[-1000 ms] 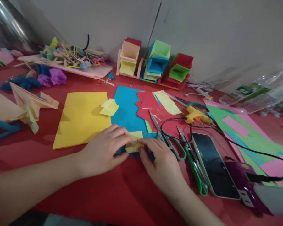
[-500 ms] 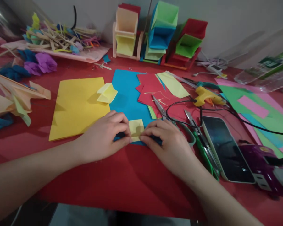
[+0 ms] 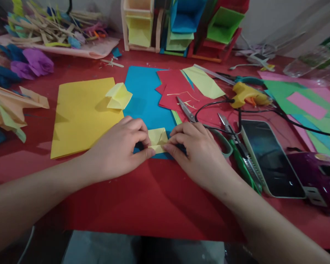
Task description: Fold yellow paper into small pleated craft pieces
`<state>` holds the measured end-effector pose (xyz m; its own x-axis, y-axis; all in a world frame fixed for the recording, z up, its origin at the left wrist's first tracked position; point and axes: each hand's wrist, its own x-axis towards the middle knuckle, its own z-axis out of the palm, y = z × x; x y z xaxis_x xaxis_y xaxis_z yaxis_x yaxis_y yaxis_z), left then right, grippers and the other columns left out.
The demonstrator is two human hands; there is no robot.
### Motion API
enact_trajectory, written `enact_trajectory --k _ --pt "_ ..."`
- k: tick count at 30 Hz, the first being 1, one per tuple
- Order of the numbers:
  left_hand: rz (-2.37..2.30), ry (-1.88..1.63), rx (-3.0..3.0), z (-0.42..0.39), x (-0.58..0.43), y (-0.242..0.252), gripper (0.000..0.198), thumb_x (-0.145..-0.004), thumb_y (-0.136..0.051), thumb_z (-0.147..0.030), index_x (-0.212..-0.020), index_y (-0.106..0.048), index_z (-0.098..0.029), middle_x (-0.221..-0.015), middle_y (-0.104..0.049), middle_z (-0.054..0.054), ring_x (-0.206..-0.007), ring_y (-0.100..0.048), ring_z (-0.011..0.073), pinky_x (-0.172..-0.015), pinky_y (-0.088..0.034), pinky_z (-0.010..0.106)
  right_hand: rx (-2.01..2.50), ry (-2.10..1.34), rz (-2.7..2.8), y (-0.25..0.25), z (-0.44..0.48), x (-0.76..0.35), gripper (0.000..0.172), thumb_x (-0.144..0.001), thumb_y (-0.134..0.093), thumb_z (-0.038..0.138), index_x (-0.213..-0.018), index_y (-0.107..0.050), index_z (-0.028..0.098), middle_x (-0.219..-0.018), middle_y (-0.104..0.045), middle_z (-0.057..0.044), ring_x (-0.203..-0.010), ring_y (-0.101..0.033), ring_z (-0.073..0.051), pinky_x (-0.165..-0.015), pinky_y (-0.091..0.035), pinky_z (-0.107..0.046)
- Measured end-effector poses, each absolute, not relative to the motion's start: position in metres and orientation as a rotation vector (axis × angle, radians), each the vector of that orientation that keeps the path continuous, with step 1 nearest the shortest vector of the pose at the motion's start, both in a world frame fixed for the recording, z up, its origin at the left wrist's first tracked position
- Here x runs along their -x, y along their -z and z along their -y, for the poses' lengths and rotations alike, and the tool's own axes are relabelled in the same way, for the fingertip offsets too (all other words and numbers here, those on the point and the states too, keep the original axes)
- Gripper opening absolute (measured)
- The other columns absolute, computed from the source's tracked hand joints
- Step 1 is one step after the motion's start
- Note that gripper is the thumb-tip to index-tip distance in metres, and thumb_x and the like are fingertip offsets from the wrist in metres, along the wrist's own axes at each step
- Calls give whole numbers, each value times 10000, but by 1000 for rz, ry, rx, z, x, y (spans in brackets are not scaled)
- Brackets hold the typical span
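The left hand (image 3: pixel 123 150) and right hand (image 3: pixel 199 156) pinch opposite ends of a small pale-yellow paper rectangle (image 3: pixel 157 136), seemingly only part-folded, at the near edge of a flat blue paper sheet (image 3: pixel 143 95), whose left edge meets an already folded, angular pale-yellow paper form (image 3: pixel 118 96).

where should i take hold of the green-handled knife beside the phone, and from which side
Probably best by its green handle, coming from above and from the near, person's side. The handle lies toward the person while the metal blade points away, so that approach should stay clear of it. The phone lies close along the handle's right, so there seems little room there.
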<state>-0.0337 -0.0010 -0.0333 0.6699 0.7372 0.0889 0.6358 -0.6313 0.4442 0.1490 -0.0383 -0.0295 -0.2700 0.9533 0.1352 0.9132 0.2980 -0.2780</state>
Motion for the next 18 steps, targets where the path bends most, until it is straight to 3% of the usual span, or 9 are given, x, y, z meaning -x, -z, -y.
enact_trajectory --k 10,18 --pt "-1142 -406 -2521 7 30 33 206 -811 -474 -269 -668 -579 -164 -817 -529 38 -800 -444 190 -714 -407 347 1579 -355 2249 33 35 -159 114 -781 -604 265 -704 -617 183 -919 -589 -42 -860 -502 -199 -774 -386 -362" --pt "-1177 -411 -2535 8 30 34 216 -817 -464 -294 -689 -584 -168 -831 -517 39 -800 -442 194 -709 -419 349 1673 -245 2261 32 36 -152 159 -796 -567 247 -661 -614 177 -909 -603 -51 -859 -510 -218 -753 -389 -375"
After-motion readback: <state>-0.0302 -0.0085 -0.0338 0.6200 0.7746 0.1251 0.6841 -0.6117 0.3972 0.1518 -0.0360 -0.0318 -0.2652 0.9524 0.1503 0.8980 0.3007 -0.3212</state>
